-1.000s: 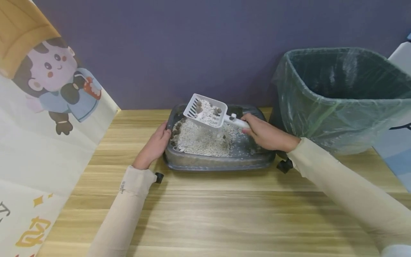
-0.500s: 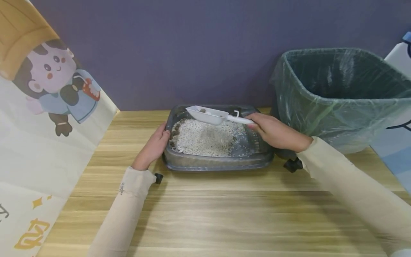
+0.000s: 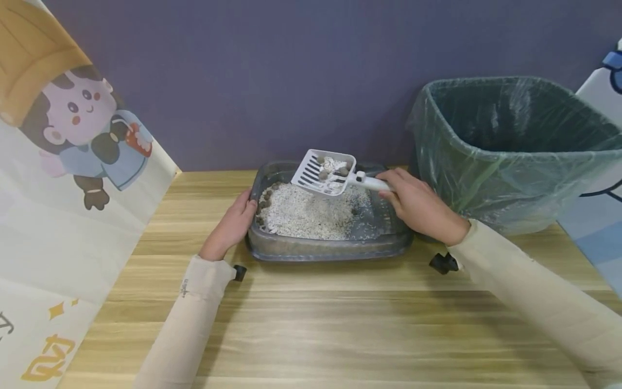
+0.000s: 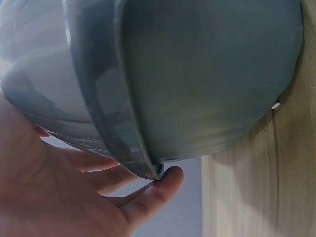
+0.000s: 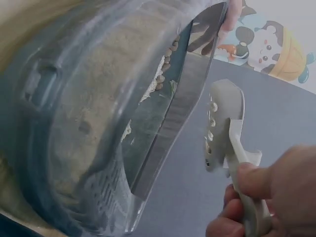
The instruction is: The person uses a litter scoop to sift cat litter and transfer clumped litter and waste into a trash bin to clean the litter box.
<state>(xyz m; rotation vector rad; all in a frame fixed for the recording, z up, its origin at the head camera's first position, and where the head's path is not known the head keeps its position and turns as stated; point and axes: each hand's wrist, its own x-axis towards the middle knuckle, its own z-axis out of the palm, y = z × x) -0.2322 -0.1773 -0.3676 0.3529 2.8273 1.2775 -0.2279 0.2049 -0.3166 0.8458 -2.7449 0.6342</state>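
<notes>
My right hand (image 3: 420, 208) grips the handle of a white slotted litter scoop (image 3: 316, 175), which hangs above the grey litter box (image 3: 330, 251). White litter and several brown clumps (image 3: 324, 174) lie in the scoop. In the right wrist view the scoop (image 5: 228, 106) appears edge-on, and thumb and fingers wrap its handle. My left hand (image 3: 232, 227) holds the box's left rim. The left wrist view shows its fingers (image 4: 153, 197) at the rim's edge. Pale litter (image 3: 306, 213) covers much of the box floor, with several brown clumps (image 3: 264, 204) along the left wall.
A dark bin (image 3: 491, 129) with a clear plastic liner stands to the right of the litter box. The wooden table (image 3: 335, 324) meets a blue-purple wall (image 3: 272, 81) at the back. A board with a cartoon figure (image 3: 94, 124) stands on the left.
The scoop has tipped edge-on and then back to face up, ending slightly farther right with less loose litter in it. My left hand has stayed on the rim.
</notes>
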